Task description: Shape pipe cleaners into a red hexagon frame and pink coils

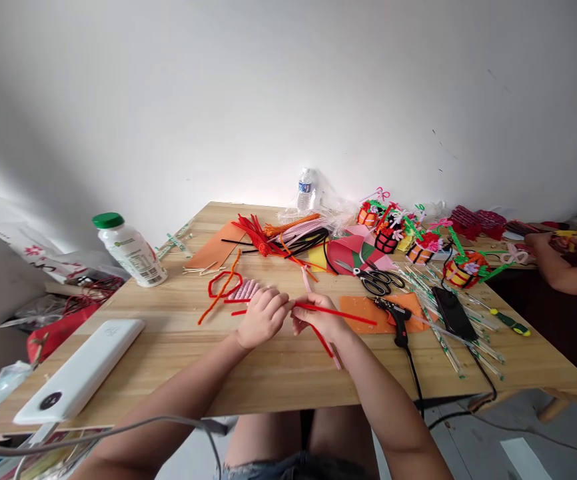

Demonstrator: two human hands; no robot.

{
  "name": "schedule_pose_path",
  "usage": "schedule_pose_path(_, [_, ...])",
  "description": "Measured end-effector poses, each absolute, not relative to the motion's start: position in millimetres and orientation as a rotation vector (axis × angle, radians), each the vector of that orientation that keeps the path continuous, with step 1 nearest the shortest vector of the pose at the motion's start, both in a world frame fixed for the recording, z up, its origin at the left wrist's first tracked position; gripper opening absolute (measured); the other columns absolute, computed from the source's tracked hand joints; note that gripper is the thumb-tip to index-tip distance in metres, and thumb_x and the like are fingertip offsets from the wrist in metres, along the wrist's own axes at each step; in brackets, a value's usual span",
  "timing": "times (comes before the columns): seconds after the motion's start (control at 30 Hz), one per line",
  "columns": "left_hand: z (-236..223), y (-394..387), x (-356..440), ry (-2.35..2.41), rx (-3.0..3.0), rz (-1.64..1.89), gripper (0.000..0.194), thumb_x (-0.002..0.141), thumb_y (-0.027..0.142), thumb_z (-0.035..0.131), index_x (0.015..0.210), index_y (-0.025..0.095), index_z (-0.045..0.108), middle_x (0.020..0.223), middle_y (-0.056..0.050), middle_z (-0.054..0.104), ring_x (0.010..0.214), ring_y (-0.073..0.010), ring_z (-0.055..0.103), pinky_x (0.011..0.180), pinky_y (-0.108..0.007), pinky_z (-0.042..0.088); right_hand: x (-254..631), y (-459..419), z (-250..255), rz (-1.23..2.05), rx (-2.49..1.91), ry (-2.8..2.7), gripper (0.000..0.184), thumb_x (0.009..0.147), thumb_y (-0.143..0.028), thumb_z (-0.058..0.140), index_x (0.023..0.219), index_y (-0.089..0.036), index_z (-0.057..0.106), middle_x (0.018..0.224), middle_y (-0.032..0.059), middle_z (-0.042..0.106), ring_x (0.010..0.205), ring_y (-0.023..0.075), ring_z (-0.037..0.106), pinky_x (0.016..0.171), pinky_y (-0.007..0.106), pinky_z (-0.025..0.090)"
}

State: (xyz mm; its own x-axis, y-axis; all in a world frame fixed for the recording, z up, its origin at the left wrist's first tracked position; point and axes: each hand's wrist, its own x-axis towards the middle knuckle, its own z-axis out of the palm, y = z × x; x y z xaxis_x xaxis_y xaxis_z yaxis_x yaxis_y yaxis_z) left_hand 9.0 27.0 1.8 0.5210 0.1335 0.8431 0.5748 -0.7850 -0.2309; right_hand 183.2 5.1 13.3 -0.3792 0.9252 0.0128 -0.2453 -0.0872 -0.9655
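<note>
Over the middle of the wooden table my left hand [263, 316] and my right hand [318, 316] meet, both with closed fingers. Red pipe cleaners [353, 315] run through both grips, with ends sticking out left and right. A pink pipe cleaner [306, 279] shows above my right hand, and a pink end comes out below it. Where the stems cross is hidden by my fingers. Just beyond my left hand lie a pink coiled piece [244, 289], a red pipe-cleaner loop [211, 285] and an orange pipe cleaner [210, 309].
A hot glue gun [397, 319], scissors [368, 273], a phone [453, 313] and wrapped straws [441, 340] lie to the right. Small decorated baskets [421, 248] stand behind. On the left are a white bottle [131, 252] and a power bank [81, 370]. Another person's arm [563, 267] is far right.
</note>
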Motion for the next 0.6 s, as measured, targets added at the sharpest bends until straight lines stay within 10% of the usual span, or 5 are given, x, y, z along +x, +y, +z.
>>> schedule_pose_path(0.13, [2, 27, 10, -0.554, -2.374, -1.183, 0.024, 0.085, 0.005, 0.044, 0.1, 0.016, 0.059, 0.088, -0.01, 0.062, 0.082, -0.019, 0.053, 0.071, -0.033, 0.044, 185, 4, 17, 1.367, -1.004, -1.376, 0.027, 0.066, -0.04, 0.075, 0.077, -0.016, 0.069, 0.049, -0.0052, 0.054, 0.041, 0.0071, 0.045, 0.04, 0.018, 0.036])
schedule_pose_path(0.37, [5, 23, 13, -0.785, -2.936, -1.585, 0.016, 0.088, 0.017, 0.049, 0.1, 0.016, 0.059, 0.089, -0.009, 0.063, 0.082, -0.0167, 0.057, 0.073, -0.031, 0.048, 193, -3, 37, 0.789, -0.893, -1.721, 0.019, 0.072, -0.035, 0.071, 0.065, -0.018, 0.07, 0.065, 0.0032, 0.063, 0.064, 0.0155, 0.057, 0.061, 0.027, 0.045])
schedule_pose_path(0.6, [7, 22, 12, -1.047, -3.976, -2.035, 0.028, 0.083, 0.043, 0.058, 0.087, 0.015, 0.054, 0.053, 0.004, 0.049, 0.042, -0.0073, 0.045, 0.042, -0.018, 0.036, 192, -7, 35, 1.116, -0.8, -1.645, 0.015, 0.072, -0.03, 0.069, 0.067, -0.016, 0.066, 0.063, 0.0008, 0.058, 0.058, 0.0115, 0.05, 0.052, 0.023, 0.038])
